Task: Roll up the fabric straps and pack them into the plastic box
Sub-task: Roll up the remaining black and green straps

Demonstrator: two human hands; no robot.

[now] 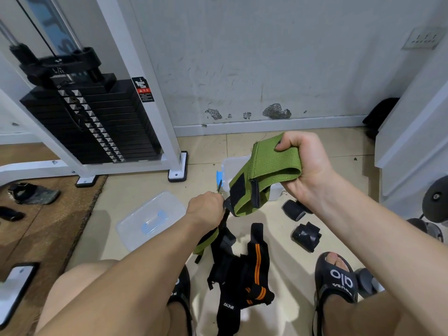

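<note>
A green fabric strap [266, 163] with black patches hangs in the air above the floor. My right hand [305, 166] grips its folded upper end. My left hand [206, 207] pinches the strap's lower black part, and a green and black tail hangs below that hand. The clear plastic box [230, 168] with a blue latch stands on the tiles behind the strap, partly hidden by it. Two rolled black straps [306, 236] lie on the floor at the right. A pile of black straps with orange stripes [244, 275] lies between my feet.
The box's clear lid [151, 220] with a blue handle lies on the tiles at the left. A weight stack machine [92, 117] stands at the back left on a brown mat [48, 234]. A white wall runs behind. My sandalled feet are at the bottom.
</note>
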